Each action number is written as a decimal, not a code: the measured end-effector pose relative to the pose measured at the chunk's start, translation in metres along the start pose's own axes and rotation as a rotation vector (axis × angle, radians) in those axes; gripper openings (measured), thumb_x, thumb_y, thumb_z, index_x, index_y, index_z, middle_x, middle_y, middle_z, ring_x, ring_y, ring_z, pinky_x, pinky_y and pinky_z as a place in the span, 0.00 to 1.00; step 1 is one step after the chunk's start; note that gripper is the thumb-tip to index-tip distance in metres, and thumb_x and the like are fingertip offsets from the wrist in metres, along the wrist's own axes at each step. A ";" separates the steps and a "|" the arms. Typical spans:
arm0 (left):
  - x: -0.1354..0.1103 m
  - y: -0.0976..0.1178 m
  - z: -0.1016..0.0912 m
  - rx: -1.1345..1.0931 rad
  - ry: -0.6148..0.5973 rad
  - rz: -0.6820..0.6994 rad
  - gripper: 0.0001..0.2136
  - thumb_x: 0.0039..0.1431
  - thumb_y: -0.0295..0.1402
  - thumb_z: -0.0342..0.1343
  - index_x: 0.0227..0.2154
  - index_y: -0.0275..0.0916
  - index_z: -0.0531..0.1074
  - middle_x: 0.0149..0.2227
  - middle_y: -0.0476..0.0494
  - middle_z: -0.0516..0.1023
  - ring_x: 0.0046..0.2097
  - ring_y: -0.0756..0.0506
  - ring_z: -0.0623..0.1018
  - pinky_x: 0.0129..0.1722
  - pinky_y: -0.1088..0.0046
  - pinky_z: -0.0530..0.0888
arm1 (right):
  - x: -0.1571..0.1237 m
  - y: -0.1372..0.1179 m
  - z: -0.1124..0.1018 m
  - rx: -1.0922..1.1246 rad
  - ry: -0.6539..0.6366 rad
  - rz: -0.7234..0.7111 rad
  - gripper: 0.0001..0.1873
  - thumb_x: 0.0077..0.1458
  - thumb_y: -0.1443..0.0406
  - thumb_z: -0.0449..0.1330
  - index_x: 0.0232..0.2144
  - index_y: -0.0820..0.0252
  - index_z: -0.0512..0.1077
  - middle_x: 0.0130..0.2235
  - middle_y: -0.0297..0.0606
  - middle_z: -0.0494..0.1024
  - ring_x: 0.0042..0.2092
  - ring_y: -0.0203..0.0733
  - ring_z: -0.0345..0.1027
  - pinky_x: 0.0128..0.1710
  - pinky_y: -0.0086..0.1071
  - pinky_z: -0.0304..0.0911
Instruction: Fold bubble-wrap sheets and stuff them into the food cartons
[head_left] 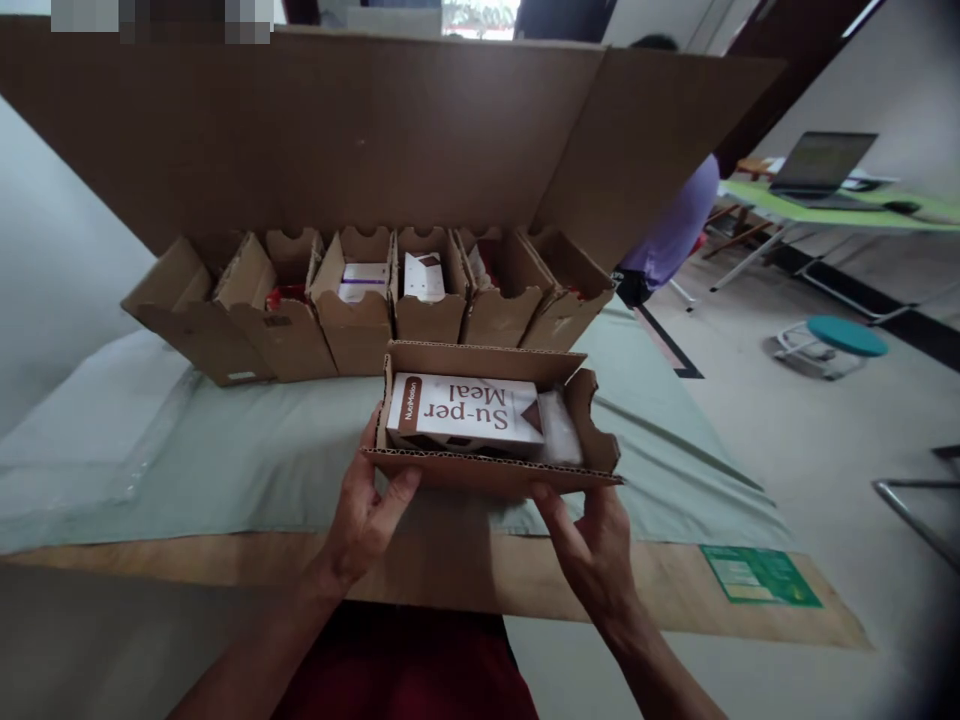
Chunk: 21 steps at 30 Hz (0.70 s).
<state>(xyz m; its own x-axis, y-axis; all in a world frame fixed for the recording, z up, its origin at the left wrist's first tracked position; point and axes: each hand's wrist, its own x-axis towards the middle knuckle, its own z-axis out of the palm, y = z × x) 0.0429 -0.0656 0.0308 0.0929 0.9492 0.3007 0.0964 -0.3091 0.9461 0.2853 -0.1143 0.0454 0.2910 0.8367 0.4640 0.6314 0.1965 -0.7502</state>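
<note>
Beyond the table's R edge, the rm shows a pale floor w/ dark strips & light walls. Table runs across the view: pale green cloth over most of it, creased toward the R edge, bare wood along the near edge. Tall cardboard panel stands at the far edge, w/ a row of six cardboard bins in front, some holding small red or white pkgs. Out in the rm, R side: green-topped desk w/ open laptop. Person in purple is past the far R corner, partly hidden by the panel. Clear plastic sheet lies toward the L edge. Teal stool on the floor, R.

Open cardboard box is mid-table, nearer the near edge; can't tell if its base touches the cloth. L hand grasps its L end, thumb on the near wall; R hand grips the near wall toward the R end. Inside: white "Su-per Meal" carton, text upside down, w/ clear plastic pack beside it. Green leaflet lies by the near R corner.
</note>
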 end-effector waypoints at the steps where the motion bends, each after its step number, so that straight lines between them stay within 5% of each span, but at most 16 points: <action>1: 0.003 -0.005 0.000 -0.023 -0.024 -0.005 0.34 0.65 0.44 0.59 0.71 0.44 0.55 0.67 0.35 0.68 0.69 0.35 0.67 0.69 0.52 0.64 | -0.008 0.001 0.000 -0.019 0.003 -0.019 0.23 0.63 0.54 0.61 0.58 0.53 0.69 0.53 0.46 0.77 0.54 0.57 0.72 0.51 0.50 0.71; 8: 0.059 -0.035 -0.002 -0.221 -0.249 0.039 0.29 0.55 0.44 0.62 0.59 0.42 0.71 0.58 0.37 0.78 0.62 0.32 0.74 0.62 0.51 0.71 | -0.078 -0.002 0.000 -0.209 0.056 -0.093 0.40 0.62 0.62 0.61 0.72 0.51 0.52 0.66 0.52 0.64 0.66 0.65 0.60 0.60 0.62 0.64; 12: 0.082 -0.038 0.001 -0.223 -0.261 0.017 0.22 0.54 0.43 0.62 0.50 0.41 0.76 0.52 0.39 0.81 0.56 0.33 0.78 0.57 0.51 0.75 | -0.104 0.008 -0.010 -0.176 0.057 -0.160 0.43 0.61 0.66 0.61 0.73 0.47 0.49 0.67 0.50 0.64 0.65 0.61 0.62 0.58 0.58 0.68; 16: 0.043 -0.026 0.001 -0.024 -0.064 -0.045 0.25 0.59 0.43 0.61 0.59 0.42 0.70 0.59 0.36 0.76 0.60 0.34 0.75 0.61 0.48 0.71 | -0.085 0.043 -0.032 -0.056 0.085 -0.056 0.38 0.62 0.63 0.62 0.71 0.46 0.55 0.65 0.48 0.67 0.63 0.58 0.66 0.58 0.57 0.68; 18: 0.004 -0.022 0.004 0.077 0.016 -0.108 0.29 0.62 0.43 0.60 0.65 0.44 0.63 0.66 0.34 0.69 0.64 0.33 0.72 0.63 0.46 0.70 | -0.063 0.063 -0.040 0.053 -0.016 0.017 0.41 0.60 0.55 0.66 0.70 0.48 0.56 0.66 0.48 0.67 0.63 0.58 0.66 0.58 0.54 0.68; 21: -0.051 -0.018 0.018 0.103 -0.078 -0.169 0.35 0.65 0.43 0.58 0.71 0.49 0.52 0.73 0.34 0.54 0.70 0.31 0.64 0.64 0.45 0.70 | -0.029 0.085 -0.040 0.211 -0.263 0.073 0.48 0.49 0.47 0.72 0.67 0.52 0.61 0.63 0.48 0.71 0.63 0.60 0.66 0.60 0.52 0.66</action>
<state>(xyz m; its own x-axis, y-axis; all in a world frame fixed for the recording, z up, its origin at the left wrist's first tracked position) 0.0541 -0.1093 -0.0037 0.1431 0.9818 0.1245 0.2175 -0.1539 0.9638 0.3588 -0.1424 -0.0132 0.1170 0.9503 0.2887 0.4450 0.2097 -0.8706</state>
